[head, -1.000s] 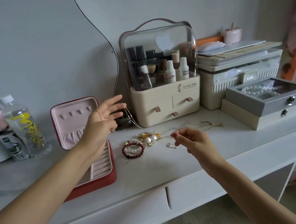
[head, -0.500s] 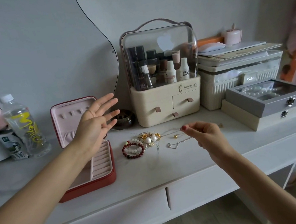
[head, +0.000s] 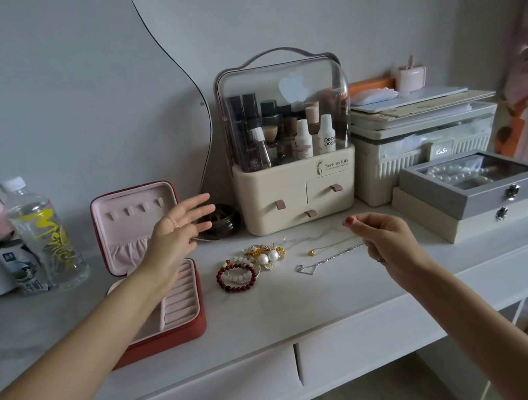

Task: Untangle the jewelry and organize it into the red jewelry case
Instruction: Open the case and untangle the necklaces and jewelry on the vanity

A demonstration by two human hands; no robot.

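Note:
The red jewelry case (head: 174, 339) lies open on the left of the white dressing table, its pink lid (head: 136, 220) upright. My left hand (head: 176, 236) hovers over it with fingers spread, holding nothing. A tangled pile of gold pieces and pearls (head: 264, 255) sits mid-table, with a red bead bracelet (head: 222, 280) in front of it. To the right lie a gold pendant chain (head: 311, 252) and a silver necklace (head: 330, 257), stretched toward my right hand (head: 385, 241). That hand has curled fingers with thumb and forefinger pinched, apparently on the silver chain's end.
A cream cosmetic organizer (head: 296, 194) stands at the back, with a small dark bowl (head: 221, 223) to its left. A grey glass-lid box (head: 482, 191) on a beige box fills the right. A water bottle (head: 41, 231) stands far left.
My left hand let go of a thin gold chain and now stays spread open. My right hand moved right, lowering the silver necklace onto the table and drawing it out straight.

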